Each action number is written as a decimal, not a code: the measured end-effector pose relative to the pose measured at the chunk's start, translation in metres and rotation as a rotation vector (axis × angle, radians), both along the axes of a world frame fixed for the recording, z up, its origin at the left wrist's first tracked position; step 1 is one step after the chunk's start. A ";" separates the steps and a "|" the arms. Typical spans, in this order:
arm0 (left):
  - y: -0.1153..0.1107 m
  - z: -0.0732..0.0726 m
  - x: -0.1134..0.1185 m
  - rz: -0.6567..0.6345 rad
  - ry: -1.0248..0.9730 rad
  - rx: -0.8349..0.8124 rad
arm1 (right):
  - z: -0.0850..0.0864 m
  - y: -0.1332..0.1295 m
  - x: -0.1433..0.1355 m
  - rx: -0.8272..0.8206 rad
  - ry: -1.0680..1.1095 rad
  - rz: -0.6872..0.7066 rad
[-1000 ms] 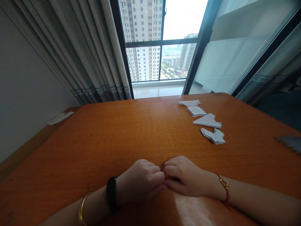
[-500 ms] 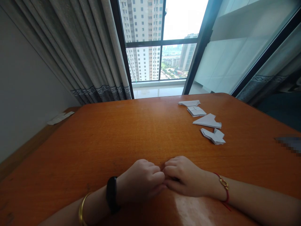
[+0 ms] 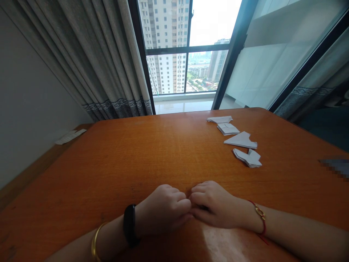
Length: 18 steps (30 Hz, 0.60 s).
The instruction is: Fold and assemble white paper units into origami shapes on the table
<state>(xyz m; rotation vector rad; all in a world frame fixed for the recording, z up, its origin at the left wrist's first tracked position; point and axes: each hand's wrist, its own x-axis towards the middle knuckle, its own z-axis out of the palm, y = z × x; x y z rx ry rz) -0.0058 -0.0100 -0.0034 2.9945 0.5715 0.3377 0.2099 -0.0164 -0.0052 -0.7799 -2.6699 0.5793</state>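
My left hand (image 3: pixel 165 209) lies near the front of the brown wooden table (image 3: pixel 122 156), its fingers curled into a loose fist. Against its knuckles rests my right hand (image 3: pixel 214 203), also with fingers folded in. The two hands touch at the fingers, and no object shows in either; the palms are hidden. Beyond my right hand, several folded white papers form a slanting row: an angular one (image 3: pixel 247 158) nearest, then a pointed one (image 3: pixel 241 140), a squarish one (image 3: pixel 228 128) and a flat narrow one (image 3: pixel 219 119) farthest off. Neither hand touches them.
A pale paper strip (image 3: pixel 70 136) lies on a ledge beyond the table's left edge. A blurred grey patch (image 3: pixel 336 165) sits at the right edge. Grey curtains (image 3: pixel 109 54) and a large window (image 3: pixel 188 49) stand behind the table.
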 end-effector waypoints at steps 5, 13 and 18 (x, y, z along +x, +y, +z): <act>0.001 0.002 0.000 -0.001 -0.013 0.004 | 0.000 0.000 0.000 0.004 -0.013 -0.003; 0.001 0.003 0.000 -0.015 0.002 0.006 | 0.001 -0.001 -0.001 -0.001 -0.003 0.001; 0.001 0.002 0.000 -0.010 0.004 -0.001 | 0.001 -0.002 0.000 0.003 -0.009 0.004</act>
